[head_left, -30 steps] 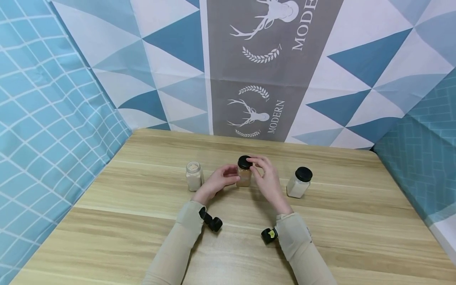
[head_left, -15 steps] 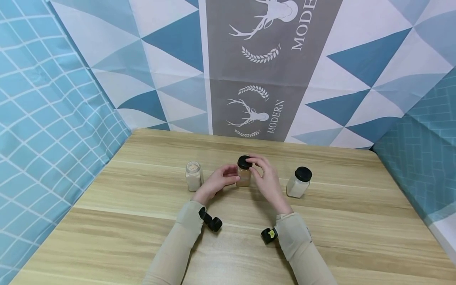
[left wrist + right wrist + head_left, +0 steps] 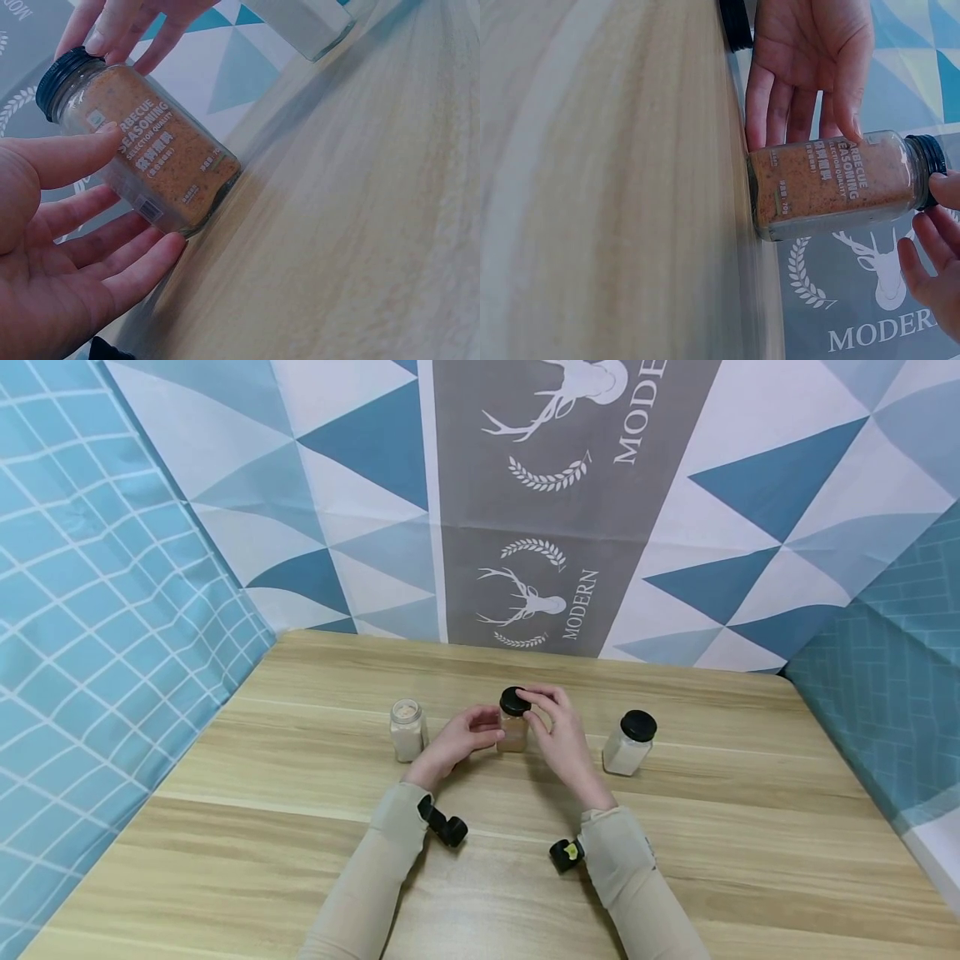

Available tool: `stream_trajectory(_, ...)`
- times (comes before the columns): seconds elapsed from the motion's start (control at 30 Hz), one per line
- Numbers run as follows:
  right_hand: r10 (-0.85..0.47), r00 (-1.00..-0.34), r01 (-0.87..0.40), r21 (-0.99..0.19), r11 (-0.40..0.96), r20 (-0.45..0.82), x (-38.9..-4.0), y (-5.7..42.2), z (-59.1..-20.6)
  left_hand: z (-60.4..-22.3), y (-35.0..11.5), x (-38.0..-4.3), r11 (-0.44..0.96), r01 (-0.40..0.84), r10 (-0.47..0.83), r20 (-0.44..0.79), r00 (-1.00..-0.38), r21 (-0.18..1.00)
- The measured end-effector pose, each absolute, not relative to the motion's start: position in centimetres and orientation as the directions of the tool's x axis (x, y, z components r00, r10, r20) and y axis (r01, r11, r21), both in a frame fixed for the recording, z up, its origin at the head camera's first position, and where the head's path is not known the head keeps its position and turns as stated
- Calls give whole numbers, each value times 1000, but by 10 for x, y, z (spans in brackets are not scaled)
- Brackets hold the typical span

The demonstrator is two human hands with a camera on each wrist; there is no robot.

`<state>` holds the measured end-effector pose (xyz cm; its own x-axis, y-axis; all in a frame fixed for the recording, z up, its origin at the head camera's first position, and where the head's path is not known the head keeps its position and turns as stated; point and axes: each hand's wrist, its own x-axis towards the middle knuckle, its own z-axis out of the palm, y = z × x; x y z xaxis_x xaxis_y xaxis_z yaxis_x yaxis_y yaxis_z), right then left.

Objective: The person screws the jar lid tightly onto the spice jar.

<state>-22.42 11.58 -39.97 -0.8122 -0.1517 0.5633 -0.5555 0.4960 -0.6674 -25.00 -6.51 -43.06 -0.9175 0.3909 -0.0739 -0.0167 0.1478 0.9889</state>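
Left hand (image 3: 459, 745) steadying the seasoning jar (image 3: 513, 732), thumb and straight fingers laid against its glass; right hand (image 3: 558, 735) at the black lid (image 3: 514, 701), fingertips curled round its rim.

Across the last second almost nothing shifted: both hands in the same places, right fingertips only slightly re-set on the lid, jar upright on the wooden table (image 3: 720, 827) at centre; lid seated on the neck, so, by judgement, turning barely begun or just ending. Left of the hands, an uncapped jar (image 3: 407, 730) of pale powder; right of them, a capped white jar (image 3: 630, 743), well apart. Behind, a hanging cloth (image 3: 525, 510) with blue triangles and a grey deer band; blue grid fabric (image 3: 90, 610) down the left side.
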Motion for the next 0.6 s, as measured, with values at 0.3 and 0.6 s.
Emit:
stream_trajectory(0.3, -200, -815, -564, -663, 492, 544, -224, 115, -399, -412, -66, -240, 146, -32, 421, -91, -903, 989)
stream_trajectory(0.6, -189, -809, -571, -670, 475, 556, -224, 116, -399, -402, -65, -234, 145, -38, 423, -97, -901, 989)
